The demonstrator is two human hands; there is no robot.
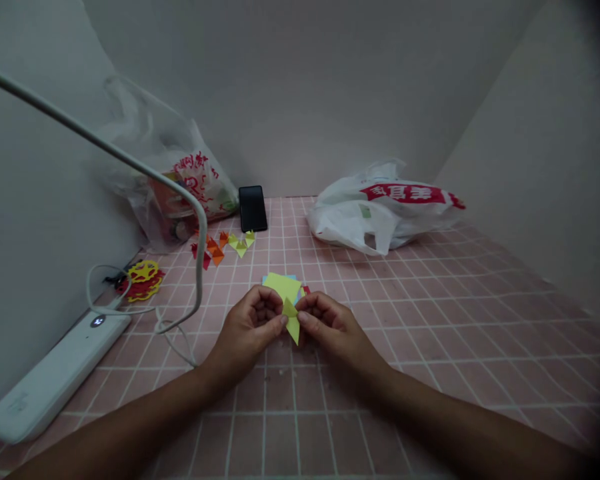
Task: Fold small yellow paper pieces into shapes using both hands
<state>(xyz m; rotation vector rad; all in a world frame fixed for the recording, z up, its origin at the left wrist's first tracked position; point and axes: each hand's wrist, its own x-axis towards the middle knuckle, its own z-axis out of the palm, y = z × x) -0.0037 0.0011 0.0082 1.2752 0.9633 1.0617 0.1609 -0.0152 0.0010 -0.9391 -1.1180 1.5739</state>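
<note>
A small folded piece of yellow paper [293, 327], pointed at its lower end, is held between my two hands just above the tabletop. My left hand [254, 321] pinches its left edge between thumb and fingers. On the opposite edge, the thumb and fingertips of my right hand [329, 320] are closed. Right behind it lies a stack of square paper sheets [283, 285], yellow on top with blue showing underneath. A bit of red paper [306, 291] peeks out beside the stack, partly covered by my right hand.
Folded orange paper pieces [216, 251] and yellow ones [239, 246] lie farther back, near a black phone [253, 208]. Plastic bags stand at left [200, 180] and right [380, 210]. A white power bank [55, 373], a cable [198, 267] and red-yellow cutouts [143, 279] occupy the left.
</note>
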